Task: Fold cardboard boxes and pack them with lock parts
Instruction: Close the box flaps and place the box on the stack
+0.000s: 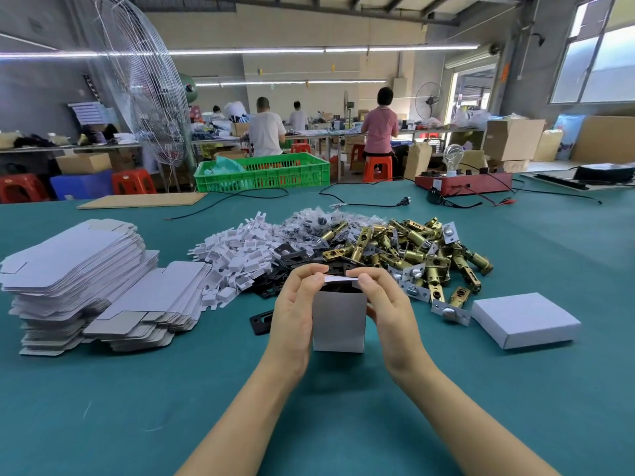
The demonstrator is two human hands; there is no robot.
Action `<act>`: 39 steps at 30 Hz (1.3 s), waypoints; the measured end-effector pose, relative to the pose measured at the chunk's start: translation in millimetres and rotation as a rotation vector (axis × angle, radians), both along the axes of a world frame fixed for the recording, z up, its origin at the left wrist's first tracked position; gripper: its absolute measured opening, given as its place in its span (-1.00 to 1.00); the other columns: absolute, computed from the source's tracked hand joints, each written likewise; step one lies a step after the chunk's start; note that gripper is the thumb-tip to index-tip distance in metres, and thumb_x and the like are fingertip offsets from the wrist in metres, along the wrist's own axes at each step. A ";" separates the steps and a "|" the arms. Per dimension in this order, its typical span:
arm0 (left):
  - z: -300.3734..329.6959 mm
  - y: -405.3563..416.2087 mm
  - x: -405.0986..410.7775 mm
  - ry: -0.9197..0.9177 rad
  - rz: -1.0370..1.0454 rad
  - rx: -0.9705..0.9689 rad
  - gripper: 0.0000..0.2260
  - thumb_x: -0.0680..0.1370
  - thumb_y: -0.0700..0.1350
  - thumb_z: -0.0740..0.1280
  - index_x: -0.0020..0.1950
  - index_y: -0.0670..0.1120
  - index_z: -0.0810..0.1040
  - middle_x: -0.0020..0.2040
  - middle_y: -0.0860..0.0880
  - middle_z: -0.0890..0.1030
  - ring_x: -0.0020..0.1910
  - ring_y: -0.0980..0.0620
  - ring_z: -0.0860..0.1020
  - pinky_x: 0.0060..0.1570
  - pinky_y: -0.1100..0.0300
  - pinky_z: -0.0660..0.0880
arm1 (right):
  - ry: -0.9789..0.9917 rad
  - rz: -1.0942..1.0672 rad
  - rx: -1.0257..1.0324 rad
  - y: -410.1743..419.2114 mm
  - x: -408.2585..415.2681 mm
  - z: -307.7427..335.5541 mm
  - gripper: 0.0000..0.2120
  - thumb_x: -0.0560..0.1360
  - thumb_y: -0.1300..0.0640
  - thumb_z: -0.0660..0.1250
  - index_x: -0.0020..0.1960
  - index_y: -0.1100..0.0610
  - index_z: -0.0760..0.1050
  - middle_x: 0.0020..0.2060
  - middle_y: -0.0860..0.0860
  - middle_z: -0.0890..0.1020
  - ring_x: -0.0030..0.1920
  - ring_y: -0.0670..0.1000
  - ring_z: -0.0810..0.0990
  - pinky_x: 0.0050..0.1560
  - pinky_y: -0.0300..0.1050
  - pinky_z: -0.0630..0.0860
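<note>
Upright between both palms stands a smooth white cardboard box on the teal felt table; the left hand and right hand pinch its top flap. Just beyond the fingertips lies a heap of brass latches; right of the right hand sits a flat closed box.

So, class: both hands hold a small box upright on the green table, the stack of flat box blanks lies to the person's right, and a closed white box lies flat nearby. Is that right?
One detail is wrong. The head view shows the stack of flat box blanks on the person's left, not the right. The rest holds: left hand and right hand hold the small box upright on the green table, and the closed white box lies flat nearby.
</note>
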State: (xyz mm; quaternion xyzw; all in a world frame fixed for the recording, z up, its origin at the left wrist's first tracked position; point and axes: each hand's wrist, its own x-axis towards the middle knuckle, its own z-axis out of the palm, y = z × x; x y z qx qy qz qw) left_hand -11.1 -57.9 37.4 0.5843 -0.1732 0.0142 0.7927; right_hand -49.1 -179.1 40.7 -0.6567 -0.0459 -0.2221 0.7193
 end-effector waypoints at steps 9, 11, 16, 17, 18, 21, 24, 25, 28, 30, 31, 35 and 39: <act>-0.4 10.3 6.4 -0.118 -0.007 0.134 -0.87 0.57 0.01 0.28 0.03 0.16 0.62 -0.12 0.07 0.61 -0.09 0.09 0.54 -0.06 0.13 0.47 | -0.027 -0.006 -0.062 -4.0 1.0 -1.6 -0.85 0.58 0.06 0.27 -0.01 -0.16 0.59 -0.10 -0.02 0.62 -0.07 -0.03 0.55 0.04 0.04 0.50; -2.1 8.7 6.2 -0.163 0.022 0.166 -0.88 0.57 0.03 0.30 0.06 0.19 0.59 -0.13 0.08 0.60 -0.07 0.09 0.54 -0.03 0.10 0.47 | -0.043 -0.018 -0.070 -3.8 1.6 -2.9 -0.82 0.58 0.09 0.27 -0.02 -0.18 0.58 -0.09 0.08 0.59 -0.12 -0.08 0.53 -0.04 -0.05 0.48; -4.2 5.4 3.5 -0.222 0.044 0.200 -0.85 0.55 0.05 0.24 -0.01 0.25 0.58 -0.09 0.16 0.60 -0.08 0.13 0.52 -0.03 0.13 0.45 | -0.066 -0.014 -0.088 -3.9 3.2 -5.4 -0.75 0.60 0.14 0.24 0.01 -0.20 0.57 -0.17 -0.18 0.57 -0.17 -0.13 0.49 -0.10 -0.26 0.45; -4.2 5.6 3.2 -0.215 0.039 0.192 -0.86 0.55 0.04 0.25 -0.02 0.23 0.59 -0.09 0.16 0.60 -0.08 0.13 0.52 -0.04 0.12 0.45 | -0.066 -0.012 -0.096 -3.9 3.3 -5.8 -0.74 0.61 0.15 0.23 0.00 -0.19 0.57 -0.17 -0.21 0.58 -0.17 -0.13 0.50 -0.11 -0.27 0.45; -4.6 5.9 3.6 -0.206 0.033 0.182 -0.86 0.55 0.03 0.25 -0.03 0.21 0.59 -0.09 0.16 0.61 -0.09 0.12 0.53 -0.05 0.09 0.45 | -0.069 -0.012 -0.098 -4.1 3.3 -6.1 -0.74 0.61 0.16 0.23 -0.02 -0.19 0.58 -0.16 -0.22 0.60 -0.17 -0.14 0.51 -0.11 -0.28 0.45; -5.8 7.9 4.5 -0.188 0.013 0.178 -0.89 0.53 0.04 0.28 -0.04 0.19 0.60 -0.08 0.13 0.62 -0.10 0.12 0.53 -0.07 0.06 0.46 | -0.067 -0.015 -0.084 -4.6 3.4 -7.7 -0.74 0.60 0.18 0.24 -0.04 -0.14 0.60 -0.14 -0.18 0.63 -0.15 -0.15 0.54 -0.10 -0.25 0.47; -6.5 9.6 5.4 -0.179 -0.008 0.178 -0.92 0.51 0.03 0.33 -0.04 0.17 0.61 -0.08 0.12 0.62 -0.11 0.14 0.54 -0.07 0.07 0.46 | -0.065 -0.019 -0.096 -6.1 4.5 -9.3 -0.75 0.60 0.18 0.24 -0.05 -0.12 0.60 -0.12 -0.16 0.63 -0.12 -0.10 0.54 -0.06 -0.11 0.48; -6.7 9.9 5.9 -0.178 -0.012 0.178 -0.92 0.50 0.02 0.34 -0.04 0.17 0.61 -0.08 0.11 0.62 -0.11 0.15 0.54 -0.07 0.07 0.46 | -0.069 -0.020 -0.106 -6.5 4.7 -9.6 -0.75 0.61 0.18 0.24 -0.04 -0.12 0.60 -0.12 -0.16 0.63 -0.12 -0.09 0.54 -0.06 -0.11 0.48; -6.9 11.4 6.6 -0.195 -0.010 0.184 -0.92 0.50 0.01 0.35 -0.06 0.19 0.60 -0.09 0.15 0.62 -0.12 0.19 0.55 -0.10 0.13 0.47 | -0.088 -0.041 -0.146 -6.9 5.2 -10.9 -0.76 0.60 0.18 0.24 -0.02 -0.13 0.59 -0.12 -0.17 0.63 -0.14 -0.10 0.54 -0.10 -0.18 0.46; -6.8 11.5 6.3 -0.216 0.001 0.194 -0.91 0.51 0.01 0.35 -0.07 0.20 0.60 -0.10 0.17 0.61 -0.14 0.21 0.55 -0.14 0.22 0.48 | -0.112 -0.071 -0.174 -7.1 5.7 -12.3 -0.76 0.60 0.19 0.26 -0.01 -0.13 0.59 -0.13 -0.16 0.63 -0.15 -0.07 0.55 -0.12 -0.19 0.45; -6.7 11.1 5.9 -0.228 0.010 0.197 -0.91 0.51 0.00 0.35 -0.07 0.21 0.60 -0.12 0.18 0.61 -0.15 0.22 0.54 -0.15 0.26 0.47 | -0.125 -0.085 -0.183 -7.0 5.9 -13.0 -0.76 0.59 0.19 0.27 -0.01 -0.13 0.59 -0.14 -0.15 0.63 -0.16 -0.06 0.55 -0.13 -0.18 0.46; -5.2 9.0 5.6 -0.255 0.036 0.212 -0.91 0.52 0.01 0.34 -0.08 0.22 0.58 -0.18 0.23 0.57 -0.18 0.25 0.51 -0.15 0.36 0.44 | -0.162 -0.114 -0.198 -6.7 6.9 -15.0 -0.77 0.58 0.19 0.29 0.00 -0.14 0.59 -0.18 -0.14 0.62 -0.19 -0.08 0.55 -0.16 -0.19 0.46; -5.9 11.6 8.1 -0.225 0.014 0.200 -0.93 0.50 0.00 0.34 -0.12 0.19 0.59 -0.16 0.16 0.60 -0.17 0.20 0.54 -0.13 0.21 0.45 | -0.162 -0.112 -0.209 -5.9 7.6 -15.9 -0.84 0.54 0.09 0.28 -0.01 -0.14 0.58 -0.16 -0.16 0.62 -0.19 -0.10 0.56 -0.17 -0.23 0.46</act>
